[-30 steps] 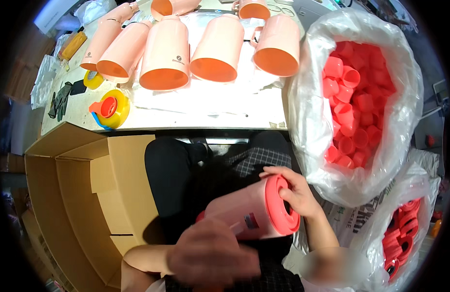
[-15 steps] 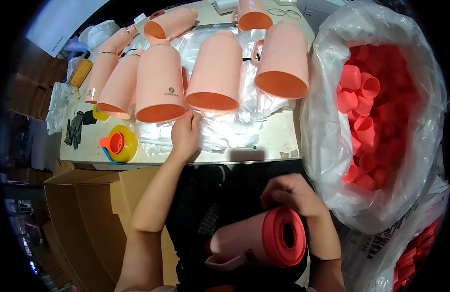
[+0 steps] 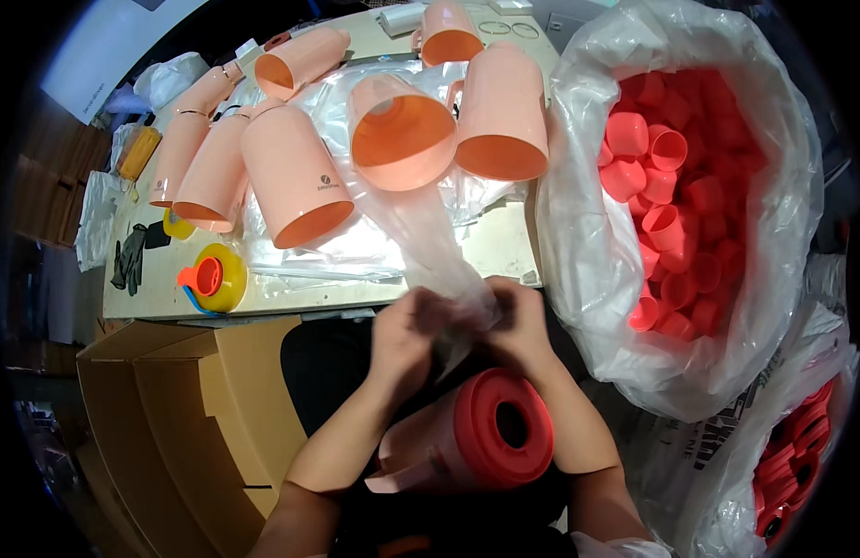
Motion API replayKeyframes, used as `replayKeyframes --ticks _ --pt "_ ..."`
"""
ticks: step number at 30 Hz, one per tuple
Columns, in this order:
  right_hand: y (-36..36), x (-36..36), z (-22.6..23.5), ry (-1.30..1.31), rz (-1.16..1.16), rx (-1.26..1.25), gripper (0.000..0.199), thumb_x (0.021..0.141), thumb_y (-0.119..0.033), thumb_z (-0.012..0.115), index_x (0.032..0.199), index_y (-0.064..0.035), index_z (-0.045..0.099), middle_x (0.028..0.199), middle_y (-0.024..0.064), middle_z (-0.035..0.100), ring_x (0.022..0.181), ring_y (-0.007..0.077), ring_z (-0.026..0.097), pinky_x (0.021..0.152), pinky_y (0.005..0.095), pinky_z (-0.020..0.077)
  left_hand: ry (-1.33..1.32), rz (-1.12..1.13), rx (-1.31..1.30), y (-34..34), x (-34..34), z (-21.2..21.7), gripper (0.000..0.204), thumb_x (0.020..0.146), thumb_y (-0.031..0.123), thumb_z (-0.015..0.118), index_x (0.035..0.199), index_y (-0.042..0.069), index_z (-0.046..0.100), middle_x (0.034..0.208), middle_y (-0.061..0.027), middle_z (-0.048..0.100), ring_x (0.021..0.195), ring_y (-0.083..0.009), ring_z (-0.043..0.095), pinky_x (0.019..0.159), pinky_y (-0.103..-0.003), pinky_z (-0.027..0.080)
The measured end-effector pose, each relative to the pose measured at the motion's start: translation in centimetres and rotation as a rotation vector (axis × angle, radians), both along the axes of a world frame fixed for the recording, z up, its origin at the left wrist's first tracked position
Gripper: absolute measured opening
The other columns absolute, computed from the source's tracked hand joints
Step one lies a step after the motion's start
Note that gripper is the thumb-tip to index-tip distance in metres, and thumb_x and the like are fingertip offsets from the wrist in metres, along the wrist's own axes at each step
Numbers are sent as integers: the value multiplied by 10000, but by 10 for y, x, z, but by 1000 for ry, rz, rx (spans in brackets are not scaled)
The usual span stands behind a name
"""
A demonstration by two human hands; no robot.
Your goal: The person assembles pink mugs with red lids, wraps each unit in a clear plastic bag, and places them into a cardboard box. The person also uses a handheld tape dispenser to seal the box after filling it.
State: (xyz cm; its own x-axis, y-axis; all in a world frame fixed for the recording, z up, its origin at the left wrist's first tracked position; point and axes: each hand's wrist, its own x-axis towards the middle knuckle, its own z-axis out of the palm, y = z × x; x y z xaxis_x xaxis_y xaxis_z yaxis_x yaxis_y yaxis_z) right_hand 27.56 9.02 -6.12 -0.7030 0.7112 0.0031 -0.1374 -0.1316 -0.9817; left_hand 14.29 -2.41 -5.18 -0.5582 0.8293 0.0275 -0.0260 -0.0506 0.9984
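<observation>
Both hands meet just off the front edge of the table, closed on a clear plastic bag that trails up onto the tabletop. My left hand grips its near end on one side, my right hand on the other; the fingertips are motion-blurred. Below them a pink jug lies on my lap, its red ring-shaped top facing right and its handle toward me. Beyond the bag, a pink jug shell tips its open bottom toward me. Left of it leans another pink shell.
More pink shells stand or lie across the table. A yellow round container with a red cup and dark gloves are at left. An open carton sits below. A big bag of red cups fills the right.
My left hand has come back from the table and my right hand has risen to meet it, the plastic bag now drawn out between them. Two pink shells have tilted.
</observation>
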Motion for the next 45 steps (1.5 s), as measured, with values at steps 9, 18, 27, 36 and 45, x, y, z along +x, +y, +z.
replayKeyframes --ticks 9,18,27,36,45 --pt "23 130 -69 520 -560 -480 102 1000 -172 575 949 -99 524 719 -11 468 608 93 451 521 202 391 -134 -80 -179 -38 -44 -10 160 845 51 694 938 51 563 797 50 504 612 -43 426 554 -196 347" --pt "1 34 41 -447 -423 1056 321 718 -37 737 996 -20 577 938 47 629 947 253 597 895 432 483 -631 -401 132 -31 -9 47 292 917 277 696 924 47 516 719 -27 489 609 -110 476 522 -209 369" --pt "-8 56 -20 157 -743 -316 136 991 -122 577 884 -82 502 650 -23 429 562 85 399 497 241 325 -499 -38 -215 -30 -42 -29 76 958 100 582 994 40 552 750 59 502 603 -46 426 543 -195 349" --pt "-156 76 -39 169 -481 217 532 868 -263 763 1133 -76 341 1131 129 525 1036 179 568 977 347 462 458 -161 -18 -170 7 46 613 670 174 850 1183 17 555 1039 -144 602 853 -305 645 689 -394 529" --pt "-190 74 -80 -151 527 195 845 866 -65 667 1547 -9 170 1500 233 332 1355 310 420 1087 420 376 677 301 -155 -282 46 -52 610 725 138 812 1227 -44 518 951 -224 626 749 -406 650 676 -432 555"
